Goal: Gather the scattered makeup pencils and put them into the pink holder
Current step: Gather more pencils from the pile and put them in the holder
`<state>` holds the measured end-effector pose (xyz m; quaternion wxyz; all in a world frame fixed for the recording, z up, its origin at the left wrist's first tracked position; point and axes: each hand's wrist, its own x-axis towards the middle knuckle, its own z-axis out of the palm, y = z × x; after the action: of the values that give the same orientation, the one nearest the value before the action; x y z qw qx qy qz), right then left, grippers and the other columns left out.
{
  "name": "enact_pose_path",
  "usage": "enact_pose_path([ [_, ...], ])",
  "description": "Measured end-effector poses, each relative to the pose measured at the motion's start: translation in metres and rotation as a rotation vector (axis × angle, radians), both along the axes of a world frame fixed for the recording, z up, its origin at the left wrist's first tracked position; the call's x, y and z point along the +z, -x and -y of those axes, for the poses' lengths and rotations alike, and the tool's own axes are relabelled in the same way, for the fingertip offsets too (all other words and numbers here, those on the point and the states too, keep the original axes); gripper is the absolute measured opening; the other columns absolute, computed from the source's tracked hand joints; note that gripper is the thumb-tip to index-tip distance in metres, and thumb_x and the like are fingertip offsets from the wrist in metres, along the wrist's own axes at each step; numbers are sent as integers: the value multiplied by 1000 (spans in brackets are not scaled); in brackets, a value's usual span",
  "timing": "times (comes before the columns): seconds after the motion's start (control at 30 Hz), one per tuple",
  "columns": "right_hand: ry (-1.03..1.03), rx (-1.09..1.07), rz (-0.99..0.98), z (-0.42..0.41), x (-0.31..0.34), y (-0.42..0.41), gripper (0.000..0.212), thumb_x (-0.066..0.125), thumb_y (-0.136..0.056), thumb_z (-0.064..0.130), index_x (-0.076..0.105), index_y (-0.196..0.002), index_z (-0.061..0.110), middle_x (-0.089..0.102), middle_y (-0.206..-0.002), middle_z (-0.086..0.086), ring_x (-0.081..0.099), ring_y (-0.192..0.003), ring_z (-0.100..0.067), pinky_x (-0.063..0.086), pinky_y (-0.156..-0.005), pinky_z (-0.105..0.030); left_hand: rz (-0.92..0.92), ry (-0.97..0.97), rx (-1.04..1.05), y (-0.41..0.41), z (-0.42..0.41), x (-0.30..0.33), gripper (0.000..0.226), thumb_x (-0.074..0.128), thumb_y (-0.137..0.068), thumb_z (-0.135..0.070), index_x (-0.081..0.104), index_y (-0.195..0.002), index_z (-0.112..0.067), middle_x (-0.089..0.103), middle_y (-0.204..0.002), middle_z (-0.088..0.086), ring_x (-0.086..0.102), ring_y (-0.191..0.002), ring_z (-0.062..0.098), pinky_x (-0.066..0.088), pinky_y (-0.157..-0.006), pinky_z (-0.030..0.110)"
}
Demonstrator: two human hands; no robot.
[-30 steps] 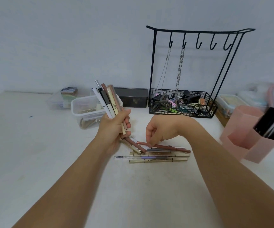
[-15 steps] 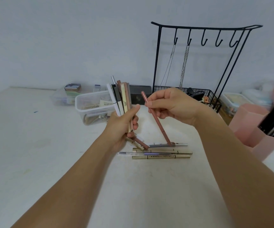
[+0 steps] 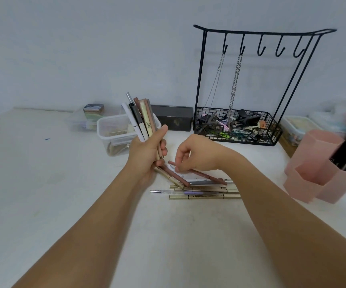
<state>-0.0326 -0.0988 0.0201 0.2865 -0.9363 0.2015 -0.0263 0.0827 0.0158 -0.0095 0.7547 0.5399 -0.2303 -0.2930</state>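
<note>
Clutching a bundle of pencils (image 3: pixel 142 119) upright, the left hand (image 3: pixel 147 156) stays beside the right hand (image 3: pixel 197 154), whose fingertips pinch a white pencil (image 3: pixel 177 172) atop the table's (image 3: pixel 43 183) pencil pile (image 3: pixel 205 189).

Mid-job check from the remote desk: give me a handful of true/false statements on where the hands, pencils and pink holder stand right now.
1. The left hand grips a bundle of pencils upright. True.
2. The right hand is lowering pencils into the pink holder. False: it reaches down to the loose pencils on the table.
3. No pencils remain on the table. False: several lie there.
4. The pink holder stands to the person's right. True.
5. Chains hang from the black wire rack. True.
</note>
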Motion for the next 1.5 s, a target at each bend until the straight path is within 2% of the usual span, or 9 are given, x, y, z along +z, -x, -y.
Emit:
enact_pose_path([
  [0.17, 96, -51, -45, -6, -11, -7, 9, 81, -75, 21, 79, -77, 12, 74, -73, -2, 67, -69, -15, 61, -73, -36, -1, 0, 3, 0, -1, -1, 25, 76, -90, -35, 60, -89, -16, 53, -59, 0, 49, -50, 11, 31, -38, 21],
  [0.3, 224, -126, -32, -8, -17, -11, 25, 76, -75, 26, 73, -70, 2, 72, -73, -17, 64, -63, -24, 58, -67, -41, -6, 7, 30, 0, -1, 0, 25, 77, -90, -34, 60, -87, -15, 53, -59, 0, 49, -49, 11, 31, -38, 21],
  [0.47, -80, -236, 175, 17, 20, 17, 7, 74, -87, 17, 73, -83, 12, 74, -74, -2, 67, -60, -8, 51, -56, -22, -3, -13, 70, -2, -2, 1, 24, 78, -89, -34, 64, -89, -15, 55, -60, 1, 50, -50, 12, 33, -38, 22],
  [0.67, -605, -235, 629, 25, 49, 32, 8, 65, -95, 9, 72, -96, 5, 74, -82, -8, 63, -66, -13, 52, -57, -20, 72, -103, -28, 3, -4, -1, 26, 78, -88, -40, 65, -88, -16, 57, -65, 2, 51, -54, 12, 38, -41, 22],
  [0.87, -705, -152, 678, 14, 44, 22, 14, 59, -98, 6, 68, -108, 1, 75, -92, -13, 61, -67, -12, 55, -62, -20, -1, -71, -366, 18, -6, 2, 45, 79, -70, -55, 63, -83, -15, 55, -65, 2, 49, -54, 11, 31, -36, 17],
  [1.07, -795, -133, 687, 7, 39, 14, 13, 61, -97, 3, 65, -109, 0, 62, -79, -11, 61, -62, -11, 56, -61, -21, 25, -43, -426, 21, -2, -4, 42, 90, -65, -35, 59, -84, -13, 51, -65, 2, 47, -51, 12, 30, -34, 16],
  [1.2, -860, -176, 699, 4, 39, 13, 14, 60, -98, 4, 63, -110, -3, 68, -86, -15, 61, -60, -12, 56, -59, -22, -33, 5, -429, 21, -3, -2, 48, 94, -62, -36, 62, -88, -11, 52, -66, 3, 46, -49, 9, 29, -32, 14],
  [1.33, -1080, -318, 780, 9, 32, 11, 23, 52, -100, 1, 59, -122, 0, 66, -87, -16, 65, -60, -14, 57, -58, -23, -97, 100, -399, 21, -3, 1, 83, 97, -43, -58, 64, -101, -8, 52, -64, -1, 45, -50, 7, 30, -32, 13],
  [1.5, -1284, -241, 631, -1, 13, 3, 22, 62, -95, 1, 64, -114, -10, 72, -100, -18, 74, -76, -16, 59, -65, -20, 35, 124, -158, 16, -3, 0, 56, 91, -61, -36, 68, -106, -12, 59, -67, -3, 46, -54, 10, 33, -36, 17],
])
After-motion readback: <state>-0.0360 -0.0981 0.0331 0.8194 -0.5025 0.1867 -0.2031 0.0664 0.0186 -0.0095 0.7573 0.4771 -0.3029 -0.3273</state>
